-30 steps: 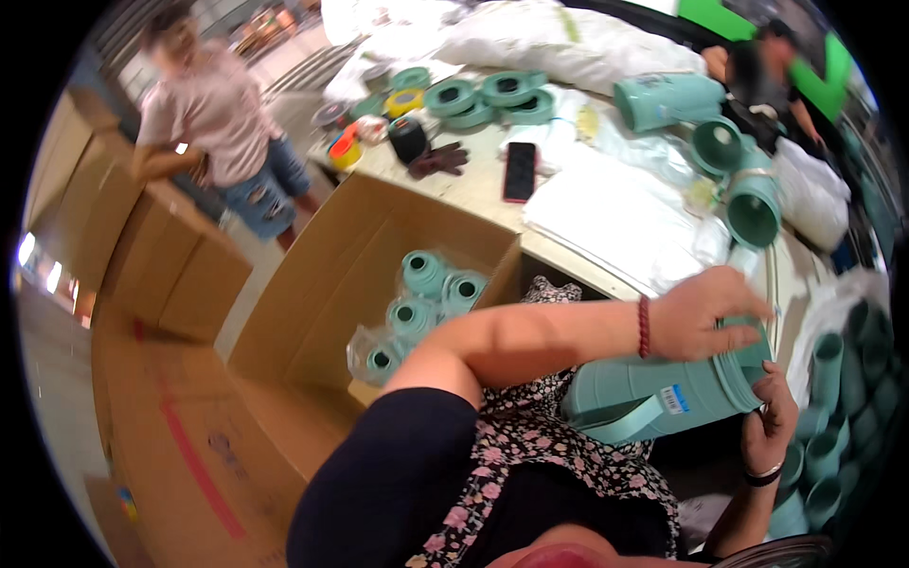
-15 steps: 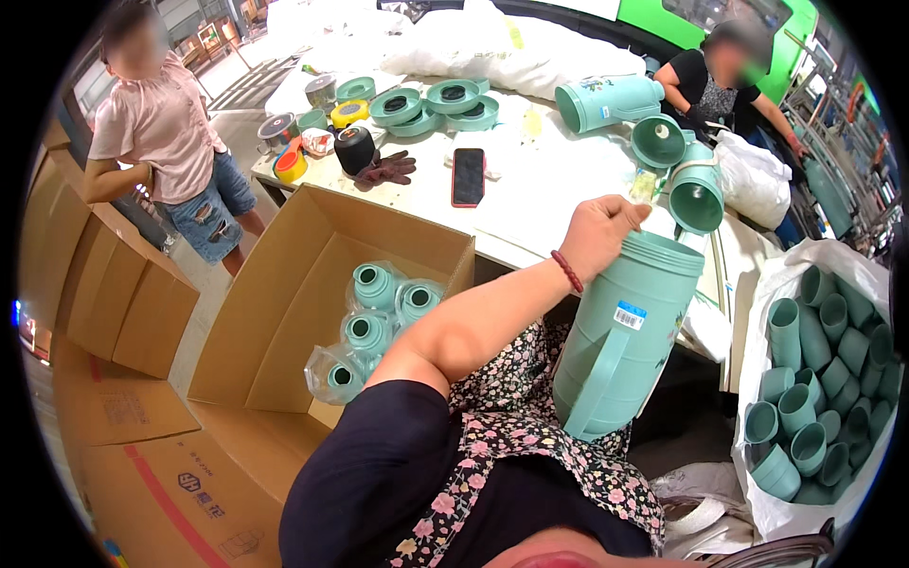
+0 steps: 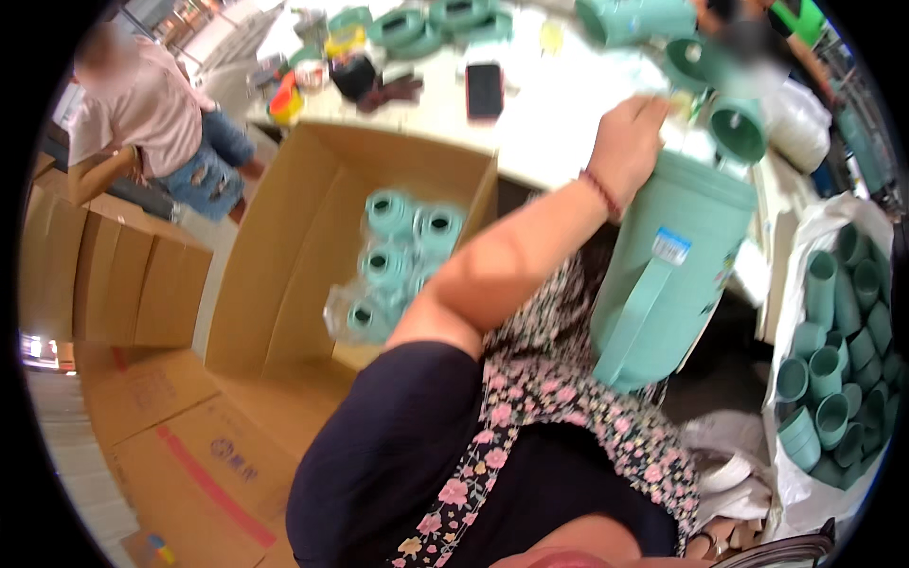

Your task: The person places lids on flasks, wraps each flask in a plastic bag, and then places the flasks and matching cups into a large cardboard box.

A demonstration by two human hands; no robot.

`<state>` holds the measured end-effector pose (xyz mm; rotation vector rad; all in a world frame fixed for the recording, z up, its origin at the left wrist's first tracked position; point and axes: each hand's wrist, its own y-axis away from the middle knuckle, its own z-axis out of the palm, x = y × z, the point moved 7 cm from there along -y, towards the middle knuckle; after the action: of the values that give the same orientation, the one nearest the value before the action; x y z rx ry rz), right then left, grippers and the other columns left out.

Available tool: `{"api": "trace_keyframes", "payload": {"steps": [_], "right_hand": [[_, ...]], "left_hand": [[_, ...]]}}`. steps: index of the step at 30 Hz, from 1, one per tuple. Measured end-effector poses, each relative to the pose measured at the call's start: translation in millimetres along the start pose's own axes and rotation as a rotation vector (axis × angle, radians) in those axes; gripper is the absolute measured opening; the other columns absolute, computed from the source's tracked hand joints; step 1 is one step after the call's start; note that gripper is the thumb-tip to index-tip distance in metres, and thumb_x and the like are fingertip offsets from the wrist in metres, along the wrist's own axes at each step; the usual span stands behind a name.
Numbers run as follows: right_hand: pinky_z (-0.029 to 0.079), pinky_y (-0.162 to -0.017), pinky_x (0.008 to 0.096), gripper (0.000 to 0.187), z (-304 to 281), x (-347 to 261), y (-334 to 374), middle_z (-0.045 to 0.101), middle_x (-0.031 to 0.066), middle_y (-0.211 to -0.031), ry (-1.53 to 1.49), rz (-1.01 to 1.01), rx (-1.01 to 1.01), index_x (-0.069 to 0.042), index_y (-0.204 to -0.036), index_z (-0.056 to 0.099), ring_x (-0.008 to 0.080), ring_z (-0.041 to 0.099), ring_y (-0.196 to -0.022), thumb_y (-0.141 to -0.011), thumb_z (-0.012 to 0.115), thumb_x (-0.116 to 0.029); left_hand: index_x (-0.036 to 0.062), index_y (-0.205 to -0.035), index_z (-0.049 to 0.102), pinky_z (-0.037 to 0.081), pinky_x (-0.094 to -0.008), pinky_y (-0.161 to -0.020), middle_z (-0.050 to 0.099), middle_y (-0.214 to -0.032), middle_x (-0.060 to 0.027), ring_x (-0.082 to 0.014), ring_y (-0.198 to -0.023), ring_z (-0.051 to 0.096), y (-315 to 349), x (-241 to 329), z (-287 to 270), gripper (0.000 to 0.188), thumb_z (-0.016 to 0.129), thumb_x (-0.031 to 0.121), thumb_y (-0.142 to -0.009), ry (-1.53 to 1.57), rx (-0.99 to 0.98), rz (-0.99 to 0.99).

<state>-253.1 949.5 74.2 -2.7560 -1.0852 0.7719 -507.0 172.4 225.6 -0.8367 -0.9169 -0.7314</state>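
A pale green thermos jug shell (image 3: 668, 275) with a side handle, a blue-and-white sticker and a ridged rim stands tilted against my floral apron. My left hand (image 3: 627, 150), a dark red bead bracelet at its wrist, is at the far left of the jug's rim. Its fingers are pinched together above the table; what they hold, if anything, is too blurred to make out. At the lower right edge, a bit of my right hand (image 3: 721, 535) shows beside pale cloth, its fingers hidden. Other green jug shells (image 3: 739, 131) lie on the table just beyond the left hand.
Left of my arm, an open cardboard box (image 3: 260, 256) holds several plastic-wrapped green jugs (image 3: 386, 263). A white sack (image 3: 778, 417) of green cups is at right. The table bears a phone (image 3: 484, 92), a dark glove (image 3: 390, 92) and green rings (image 3: 398, 28). A person (image 3: 142, 104) stands left.
My view has shifted, so the table, box and jug sit higher in the picture. The left hand stays at the jug's rim. Part of my right hand now shows at the lower right.
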Motion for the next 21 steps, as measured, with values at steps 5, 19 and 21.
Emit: {"api": "trace_keyframes", "payload": {"steps": [5,19,21], "right_hand": [[0.045,-0.089,0.0356,0.041,-42,-31,1,0.048,0.0201,-0.127,-0.015,0.023,0.060,0.003,-0.128,0.042,0.0283,0.053,-0.109,-0.091,0.048,-0.014],[0.043,-0.091,0.0394,0.041,-9,36,-6,0.054,0.0202,-0.120,0.032,0.104,0.090,-0.001,-0.125,0.048,0.0355,0.053,-0.107,-0.092,0.040,-0.024],[0.043,-0.091,0.0397,0.041,-7,35,-3,0.055,0.0198,-0.119,-0.030,0.163,0.132,-0.001,-0.123,0.049,0.0355,0.053,-0.107,-0.091,0.041,-0.025]], "left_hand": [[0.0032,-0.103,0.062,0.041,-0.0215,-0.060,0.055,-0.074,-0.0003,-0.0068,-0.066,0.047,-1,-10,-40,0.027,0.056,0.026,-0.089,-0.251,-0.144,-0.038],[0.0017,-0.082,0.050,0.048,-0.0333,-0.062,0.047,-0.071,-0.0036,-0.0146,-0.065,0.048,-13,-14,-68,0.028,0.058,0.028,-0.088,-0.383,-0.174,0.232],[0.0020,-0.079,0.051,0.046,-0.0277,-0.060,0.048,-0.070,-0.0026,-0.0132,-0.063,0.051,-16,-41,-66,0.025,0.062,0.024,-0.085,0.043,0.005,-0.223]]}}
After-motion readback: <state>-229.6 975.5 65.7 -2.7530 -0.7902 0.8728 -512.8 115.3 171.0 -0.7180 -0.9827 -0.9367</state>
